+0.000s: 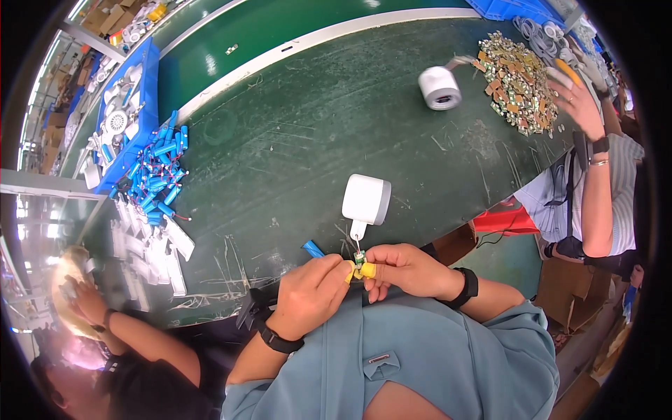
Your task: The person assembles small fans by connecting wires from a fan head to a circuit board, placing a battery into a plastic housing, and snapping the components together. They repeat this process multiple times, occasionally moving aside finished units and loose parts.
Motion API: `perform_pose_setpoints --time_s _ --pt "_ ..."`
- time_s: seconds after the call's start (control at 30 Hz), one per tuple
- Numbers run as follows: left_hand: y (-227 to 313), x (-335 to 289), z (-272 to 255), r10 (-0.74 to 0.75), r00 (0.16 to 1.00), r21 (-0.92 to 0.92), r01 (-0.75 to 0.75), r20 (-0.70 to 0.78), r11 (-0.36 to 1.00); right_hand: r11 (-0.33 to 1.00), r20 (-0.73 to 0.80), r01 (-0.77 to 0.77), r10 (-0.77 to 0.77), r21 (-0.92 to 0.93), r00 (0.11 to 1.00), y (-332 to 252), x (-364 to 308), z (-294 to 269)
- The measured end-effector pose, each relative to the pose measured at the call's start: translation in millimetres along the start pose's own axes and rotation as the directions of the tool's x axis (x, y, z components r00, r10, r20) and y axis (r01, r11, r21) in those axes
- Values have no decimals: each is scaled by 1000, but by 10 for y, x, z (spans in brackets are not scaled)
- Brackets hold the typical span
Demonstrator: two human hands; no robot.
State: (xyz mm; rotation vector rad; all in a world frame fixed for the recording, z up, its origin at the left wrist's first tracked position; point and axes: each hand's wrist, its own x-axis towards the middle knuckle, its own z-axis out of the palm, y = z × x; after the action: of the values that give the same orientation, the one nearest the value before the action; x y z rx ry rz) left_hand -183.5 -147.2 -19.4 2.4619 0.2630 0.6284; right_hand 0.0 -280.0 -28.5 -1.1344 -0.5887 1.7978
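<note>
My left hand (308,290) and my right hand (414,271) meet at the table's near edge, fingertips pinched together under yellow finger covers. Between them is a small green circuit board (360,257). Thin wires run from it to the white stem of a rounded white housing with a grey rim (365,199), which lies on the table just beyond my fingers. A blue cylindrical battery (313,248) pokes out beside my left hand; whether that hand touches it is unclear. My fingers partly cover the board.
Blue wired batteries (155,171) and white plastic strips (129,245) are heaped at left by a blue bin (143,91) of white parts. Another white housing (439,89) lies far right, near a pile of small circuit boards (516,84). Co-workers' hands (581,105) show at right and lower left.
</note>
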Motion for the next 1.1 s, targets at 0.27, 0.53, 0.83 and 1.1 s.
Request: perform_pose_setpoints --time_s 0.27,0.53,0.83,1.1 --pt "29 58 -47 62 998 119 -65 30 991 998 -23 30 -31 -54 999 50 9 30" --pt "29 69 -109 -139 972 -117 163 191 980 971 -46 81 -94 -224 995 87 7 68" --pt "91 205 -205 -348 844 -144 436 407 888 934 -71 166 -197 -318 978 72 -3 86" --pt "157 121 -70 -322 903 -90 359 285 929 865 -110 249 -325 -435 939 117 1 131"
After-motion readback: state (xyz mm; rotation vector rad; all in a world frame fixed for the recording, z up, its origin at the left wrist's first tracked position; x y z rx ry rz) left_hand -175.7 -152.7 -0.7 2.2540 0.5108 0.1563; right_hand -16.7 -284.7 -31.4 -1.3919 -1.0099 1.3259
